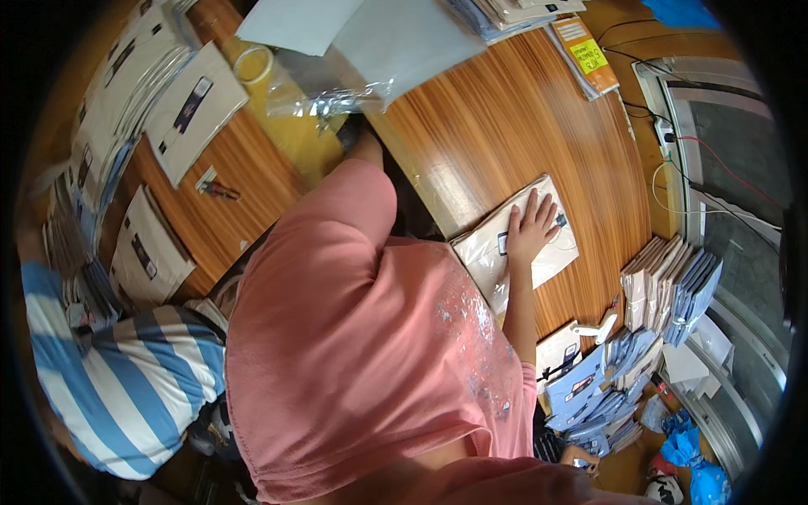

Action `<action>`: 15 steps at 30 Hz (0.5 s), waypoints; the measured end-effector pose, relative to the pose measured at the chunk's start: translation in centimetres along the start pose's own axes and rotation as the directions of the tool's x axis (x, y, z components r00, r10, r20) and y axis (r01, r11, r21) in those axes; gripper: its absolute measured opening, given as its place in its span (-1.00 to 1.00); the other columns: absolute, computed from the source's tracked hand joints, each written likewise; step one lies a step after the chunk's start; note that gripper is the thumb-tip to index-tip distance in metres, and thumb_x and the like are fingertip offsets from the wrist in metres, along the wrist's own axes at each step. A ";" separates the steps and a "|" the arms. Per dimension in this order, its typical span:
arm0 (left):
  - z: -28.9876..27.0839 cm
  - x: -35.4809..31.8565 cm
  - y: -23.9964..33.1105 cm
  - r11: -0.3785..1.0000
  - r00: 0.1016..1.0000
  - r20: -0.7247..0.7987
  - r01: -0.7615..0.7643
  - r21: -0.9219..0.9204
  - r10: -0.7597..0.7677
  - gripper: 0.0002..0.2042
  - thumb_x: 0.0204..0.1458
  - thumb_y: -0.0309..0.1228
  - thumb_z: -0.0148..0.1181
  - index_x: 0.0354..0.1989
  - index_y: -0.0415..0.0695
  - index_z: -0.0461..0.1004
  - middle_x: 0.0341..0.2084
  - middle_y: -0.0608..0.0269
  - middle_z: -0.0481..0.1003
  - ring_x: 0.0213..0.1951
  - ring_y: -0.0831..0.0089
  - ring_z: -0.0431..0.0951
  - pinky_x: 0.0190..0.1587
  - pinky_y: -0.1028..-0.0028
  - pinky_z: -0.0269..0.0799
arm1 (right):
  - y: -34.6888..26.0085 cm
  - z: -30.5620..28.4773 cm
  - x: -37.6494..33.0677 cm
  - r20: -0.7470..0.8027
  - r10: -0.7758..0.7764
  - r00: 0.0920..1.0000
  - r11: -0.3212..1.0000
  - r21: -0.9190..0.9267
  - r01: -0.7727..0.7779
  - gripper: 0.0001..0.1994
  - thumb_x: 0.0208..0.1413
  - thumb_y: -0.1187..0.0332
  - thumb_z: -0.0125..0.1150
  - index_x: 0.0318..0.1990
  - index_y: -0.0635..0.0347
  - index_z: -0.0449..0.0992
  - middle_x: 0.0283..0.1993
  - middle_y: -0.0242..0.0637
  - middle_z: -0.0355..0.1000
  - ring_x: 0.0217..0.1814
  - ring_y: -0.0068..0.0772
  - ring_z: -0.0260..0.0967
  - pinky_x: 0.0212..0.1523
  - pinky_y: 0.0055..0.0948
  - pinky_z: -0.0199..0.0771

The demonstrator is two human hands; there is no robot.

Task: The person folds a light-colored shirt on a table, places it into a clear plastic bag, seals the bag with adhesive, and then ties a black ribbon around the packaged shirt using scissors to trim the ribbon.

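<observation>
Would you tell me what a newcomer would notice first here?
Probably the person's pink shirt, filling the middle. To its right, the right hand lies spread on a glossy cream packet on the table. At the lower left, another person's blue and white striped shirt stands out.

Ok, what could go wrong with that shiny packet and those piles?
The shiny packet under the right fingers lies near the edge of the table, so a nudge might slide it off. The stacks at the right look uneven and might topple. The white tool near them might snag a packet.
</observation>
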State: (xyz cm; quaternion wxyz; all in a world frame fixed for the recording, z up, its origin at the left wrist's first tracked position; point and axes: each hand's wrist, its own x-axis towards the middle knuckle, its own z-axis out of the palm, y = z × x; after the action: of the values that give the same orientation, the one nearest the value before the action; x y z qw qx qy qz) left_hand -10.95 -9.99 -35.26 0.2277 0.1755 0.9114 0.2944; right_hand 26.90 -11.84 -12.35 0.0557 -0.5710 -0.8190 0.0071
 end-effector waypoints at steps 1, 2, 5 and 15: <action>0.2 0.6 0.0 1.000 1.000 0.015 -0.004 0.015 0.004 -0.82 0.08 -0.29 -0.10 -0.29 -0.08 0.39 -0.36 0.24 0.42 -0.29 0.42 0.42 -0.26 0.43 0.33 | -0.3 -0.1 -0.1 0.014 0.018 1.000 1.000 -0.001 -0.018 -0.46 0.13 -0.02 -0.14 0.27 -0.15 0.12 0.37 -0.16 -0.09 0.42 -0.05 -0.27 0.25 0.24 -0.41; 0.6 0.8 -0.2 1.000 1.000 0.020 -0.007 0.024 0.006 -0.81 0.08 -0.28 -0.10 -0.30 -0.08 0.40 -0.37 0.24 0.42 -0.30 0.42 0.42 -0.26 0.43 0.33 | -0.5 -0.2 -0.1 0.029 0.035 0.999 0.999 -0.003 -0.035 -0.46 0.13 -0.02 -0.13 0.27 -0.15 0.12 0.37 -0.16 -0.10 0.42 -0.05 -0.27 0.25 0.23 -0.42; 1.3 1.8 -0.2 0.999 0.999 0.048 -0.024 0.035 0.022 -0.80 0.08 -0.26 -0.10 -0.33 -0.09 0.41 -0.39 0.22 0.43 -0.32 0.41 0.43 -0.28 0.42 0.33 | -0.9 -0.5 0.4 0.044 0.055 0.997 0.998 0.006 -0.056 -0.46 0.12 0.00 -0.12 0.26 -0.14 0.13 0.37 -0.16 -0.11 0.42 -0.06 -0.28 0.26 0.20 -0.43; 1.6 0.4 -2.5 0.998 0.990 0.127 -0.054 -0.016 0.056 -0.71 0.09 -0.18 -0.11 -0.44 -0.11 0.45 -0.47 0.18 0.44 -0.39 0.38 0.44 -0.32 0.40 0.34 | -1.2 -0.8 0.4 0.044 0.064 0.997 0.996 0.052 -0.066 -0.46 0.11 0.01 -0.09 0.25 -0.12 0.16 0.37 -0.17 -0.09 0.42 -0.06 -0.28 0.27 0.19 -0.47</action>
State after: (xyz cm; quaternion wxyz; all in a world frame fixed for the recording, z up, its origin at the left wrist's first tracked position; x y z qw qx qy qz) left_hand -10.95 -11.01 -38.08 0.2786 0.2176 0.8878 0.2946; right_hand 25.73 -11.91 -11.45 0.0533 -0.5952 -0.8006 0.0428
